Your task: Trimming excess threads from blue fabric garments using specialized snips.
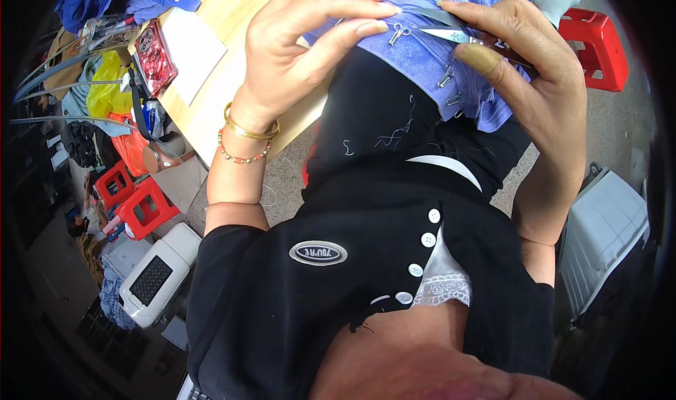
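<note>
A blue-purple ribbed garment (405,55) lies over my lap and the table edge. Metal hook fasteners (398,35) hang along its border, several of them in a row. My left hand (296,41) wears gold bangles and a beaded bracelet. Its thumb and forefinger pinch together just above the nearest hook; what is between them is too small to tell. In my right hand (542,62) is a pair of thread snips (440,32), blades apart and pointing left toward that hook. A tan covering wraps the right thumb.
Loose threads (394,138) cling to my black trousers. The wooden table (218,69) holds a white sheet (189,48) and a red patterned packet (155,58). Red stools (597,48) stand right and left; a grey-white crate (605,234) is at the right.
</note>
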Tool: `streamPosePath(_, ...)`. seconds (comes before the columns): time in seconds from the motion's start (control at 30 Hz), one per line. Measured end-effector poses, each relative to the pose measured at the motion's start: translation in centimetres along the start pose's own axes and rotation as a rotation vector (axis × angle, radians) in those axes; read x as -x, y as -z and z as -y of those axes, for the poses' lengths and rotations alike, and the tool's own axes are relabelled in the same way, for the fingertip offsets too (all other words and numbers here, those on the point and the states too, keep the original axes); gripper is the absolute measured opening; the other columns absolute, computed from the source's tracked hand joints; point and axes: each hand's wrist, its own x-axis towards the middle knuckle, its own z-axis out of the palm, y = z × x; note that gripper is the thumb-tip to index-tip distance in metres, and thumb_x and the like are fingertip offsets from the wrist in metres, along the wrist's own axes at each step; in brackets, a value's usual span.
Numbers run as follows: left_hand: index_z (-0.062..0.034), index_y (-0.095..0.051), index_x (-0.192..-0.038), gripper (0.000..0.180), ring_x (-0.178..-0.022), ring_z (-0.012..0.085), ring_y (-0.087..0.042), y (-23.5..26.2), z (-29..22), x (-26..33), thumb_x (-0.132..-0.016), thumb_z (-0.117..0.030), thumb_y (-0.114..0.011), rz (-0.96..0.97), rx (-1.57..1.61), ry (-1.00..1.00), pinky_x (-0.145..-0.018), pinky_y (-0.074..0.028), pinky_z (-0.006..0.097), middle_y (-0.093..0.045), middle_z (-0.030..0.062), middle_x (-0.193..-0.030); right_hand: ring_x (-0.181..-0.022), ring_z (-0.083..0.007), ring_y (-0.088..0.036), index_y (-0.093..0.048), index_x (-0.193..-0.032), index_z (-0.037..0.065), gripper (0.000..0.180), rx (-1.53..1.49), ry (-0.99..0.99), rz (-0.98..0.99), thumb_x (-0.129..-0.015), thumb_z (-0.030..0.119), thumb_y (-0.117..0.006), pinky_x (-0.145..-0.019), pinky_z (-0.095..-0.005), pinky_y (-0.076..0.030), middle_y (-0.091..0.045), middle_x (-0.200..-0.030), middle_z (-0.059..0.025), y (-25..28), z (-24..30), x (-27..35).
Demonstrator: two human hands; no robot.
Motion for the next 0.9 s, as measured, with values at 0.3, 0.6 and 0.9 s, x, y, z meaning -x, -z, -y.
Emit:
streamPosePath(0.3, 0.0006, -0.064, -0.093, 0.010, -0.085, 0.0213, -0.065, -1.3, 0.7, -0.1, -0.084, 0.000, -0.068, -0.147, -0.229, -0.213, -0.076, -0.053, 0.030, -0.067, 0.0125, -0.090, -0.070, -0.0096, -0.051, -0.069, -0.110, 0.002, 0.035, -0.003, 0.022, 0.012, -0.076, 0.007, -0.076, -0.059, -0.0231, -0.038, -0.056, -0.077, -0.0029, 0.4, 0.5, -0.7)
streamPosePath(0.6, 0.0011, -0.062, -0.096, 0.009, -0.085, 0.0215, -0.065, -0.5, -0.1, 0.0, -0.091, -0.007, -0.062, -0.123, -0.249, -0.192, -0.078, -0.052, 0.032, -0.065, 0.0136, -0.089, -0.059, -0.0129, -0.050, -0.071, -0.104, 0.000, 0.030, 0.081, -0.069, 0.012, -0.076, 0.009, -0.077, -0.052, -0.0276, -0.037, -0.055, -0.066, -0.0045, 0.4, 3.5, -2.1)
streamPosePath(0.9, -0.0030, -0.063, -0.091, 0.015, -0.077, 0.0236, -0.059, -0.3, -0.6, -0.8, -0.078, 0.002, -0.069, -0.116, -0.277, -0.186, -0.070, -0.048, 0.031, -0.063, 0.0100, -0.086, -0.056, -0.0124, -0.049, -0.072, -0.100, 0.001, 0.026, 0.065, -0.028, 0.017, -0.075, 0.008, -0.077, -0.050, -0.0273, -0.036, -0.054, -0.062, -0.0035, 0.7, 3.7, -2.7)
